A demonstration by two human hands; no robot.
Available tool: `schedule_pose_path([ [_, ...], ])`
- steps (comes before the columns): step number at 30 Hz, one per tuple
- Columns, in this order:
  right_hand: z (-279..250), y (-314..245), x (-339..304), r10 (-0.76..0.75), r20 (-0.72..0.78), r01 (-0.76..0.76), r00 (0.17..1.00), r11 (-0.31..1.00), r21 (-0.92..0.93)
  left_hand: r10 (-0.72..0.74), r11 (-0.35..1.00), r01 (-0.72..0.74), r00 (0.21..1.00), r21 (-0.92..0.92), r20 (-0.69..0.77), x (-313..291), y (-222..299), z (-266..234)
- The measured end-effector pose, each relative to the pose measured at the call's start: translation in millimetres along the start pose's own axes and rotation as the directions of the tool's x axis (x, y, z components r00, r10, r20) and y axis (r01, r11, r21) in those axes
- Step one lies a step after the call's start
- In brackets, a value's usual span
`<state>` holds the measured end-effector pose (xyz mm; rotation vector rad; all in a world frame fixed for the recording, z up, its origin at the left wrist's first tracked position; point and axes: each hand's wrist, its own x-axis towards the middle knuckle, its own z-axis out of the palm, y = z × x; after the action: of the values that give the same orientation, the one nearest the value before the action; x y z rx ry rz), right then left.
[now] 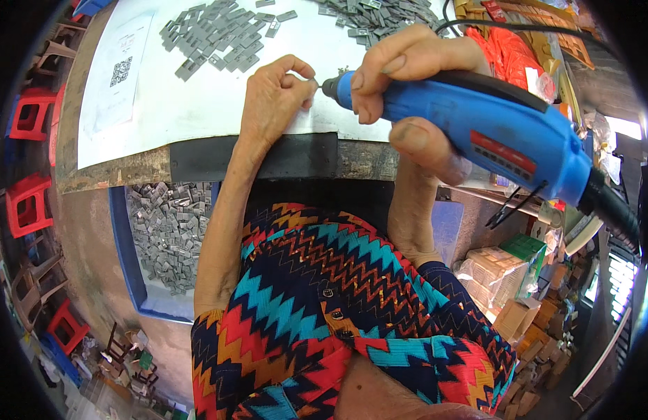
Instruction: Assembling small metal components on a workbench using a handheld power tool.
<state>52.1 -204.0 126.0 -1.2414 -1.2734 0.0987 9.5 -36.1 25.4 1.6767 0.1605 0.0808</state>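
A blue corded rotary tool (471,115) lies in my right hand (415,84), its fingers wrapped round the front of the body. The dark collet end of the tool points left toward my left hand (275,98). That hand is pinched closed over the white sheet (198,105); a small piece at its fingertips is mostly hidden, and I cannot make out its kind. The thin tip of the tool meets the fingertips there. Beyond my left hand lies a spread of small flat grey metal pieces (219,38), and a second pile (380,17) sits farther right.
A black strip (254,157) covers part of the table's front edge. Below it on the left, a blue-rimmed bin (117,245) holds many grey pieces. Red plastic (513,56) and a black cord (534,26) lie at the right. Cardboard boxes (516,318) and red stools (30,203) stand around.
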Motion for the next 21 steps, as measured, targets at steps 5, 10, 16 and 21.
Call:
schedule_pose_path([
  [5, -7, 3, -15, -0.108, -0.160, 0.131, 0.981, 0.981, 0.144, 0.029, 0.999, -0.029, 1.000, 0.020, -0.005, -19, 2, 3],
  [10, -14, 11, -37, -0.064, -0.528, 0.078, 0.847, 0.997, 0.005, -0.001, 1.000, 0.000, 0.991, -0.003, -0.133, -64, 17, -32],
  [16, -22, 26, -50, -0.040, -0.590, 0.068, 0.806, 0.997, 0.025, -0.256, 0.953, 0.272, 0.959, 0.136, -0.124, -144, 18, -79],
  [21, -30, 24, -55, -0.015, -0.578, 0.092, 0.816, 0.990, 0.104, -0.400, 0.896, 0.427, 0.895, 0.124, -0.196, -195, -20, -131],
])
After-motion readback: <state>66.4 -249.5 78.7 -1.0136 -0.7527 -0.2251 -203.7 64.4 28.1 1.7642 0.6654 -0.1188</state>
